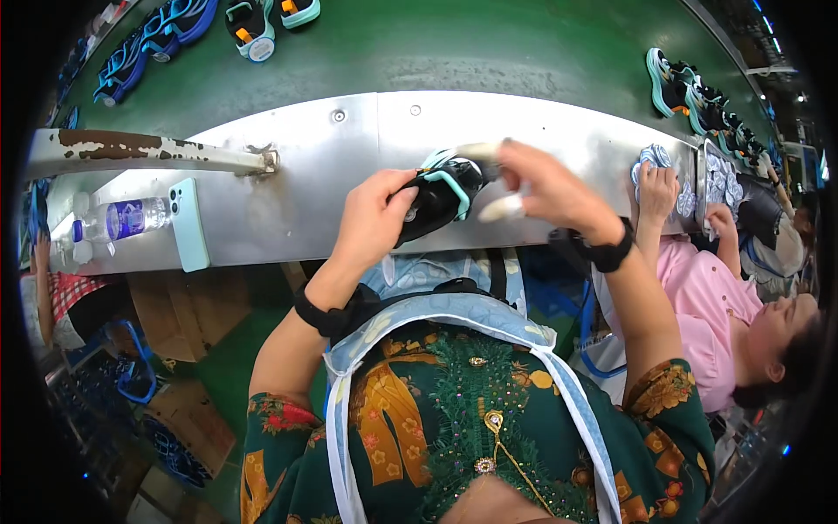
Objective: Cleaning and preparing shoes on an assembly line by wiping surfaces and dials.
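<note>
your left hand [375, 218] grips the heel end of a black shoe [441, 196] with teal trim, held over the near edge of the metal bench [349, 157]. your right hand [546, 188] pinches a pale brush [504, 208] at the shoe's toe. a phone [190, 224] and bottle [131, 218] lie toward the bench's left end.

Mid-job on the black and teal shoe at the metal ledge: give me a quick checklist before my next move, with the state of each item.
1. Left hand grips the black and teal shoe: ok.
2. Right hand at the shoe's far end: ok; what its fingers pinch: cannot tell.
3. Shoe over the metal ledge: ok.
4. Phone and water bottle apart from the shoe: ok.
5. Neighbour's hand apart from yours: ok.
</note>
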{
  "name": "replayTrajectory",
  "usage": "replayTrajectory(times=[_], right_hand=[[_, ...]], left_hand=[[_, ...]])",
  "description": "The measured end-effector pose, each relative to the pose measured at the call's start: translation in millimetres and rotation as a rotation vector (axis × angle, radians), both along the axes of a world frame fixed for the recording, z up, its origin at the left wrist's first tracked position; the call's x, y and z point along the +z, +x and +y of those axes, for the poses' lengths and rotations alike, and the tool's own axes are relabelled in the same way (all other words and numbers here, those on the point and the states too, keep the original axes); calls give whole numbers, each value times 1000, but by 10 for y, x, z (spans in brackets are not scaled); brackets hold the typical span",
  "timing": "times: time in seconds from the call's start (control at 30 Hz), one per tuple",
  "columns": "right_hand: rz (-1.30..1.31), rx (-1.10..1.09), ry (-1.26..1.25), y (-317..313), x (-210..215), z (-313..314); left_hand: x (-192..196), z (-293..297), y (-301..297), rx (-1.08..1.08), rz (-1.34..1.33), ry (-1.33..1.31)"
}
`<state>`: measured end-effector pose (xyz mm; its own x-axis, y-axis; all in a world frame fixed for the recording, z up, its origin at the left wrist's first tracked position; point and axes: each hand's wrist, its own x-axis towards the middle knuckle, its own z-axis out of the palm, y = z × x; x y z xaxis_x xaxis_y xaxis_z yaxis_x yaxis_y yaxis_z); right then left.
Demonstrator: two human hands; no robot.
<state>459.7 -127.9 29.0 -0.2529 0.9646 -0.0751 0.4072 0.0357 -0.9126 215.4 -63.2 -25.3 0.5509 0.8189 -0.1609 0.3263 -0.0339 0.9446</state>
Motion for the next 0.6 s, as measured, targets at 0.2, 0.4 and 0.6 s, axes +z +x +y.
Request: replayTrajectory(times=[0.2,0.4,0.6], right_hand=[[-344,68,162,-326,-143,128],[-603,138,144,-448,101,167],[-226,139,-80,-363,44,86]], left_hand=[[-60,-142,84,126,-28,-34],[-80,-138,105,206,38,-114],[-52,-142,173,236,-23,-316]])
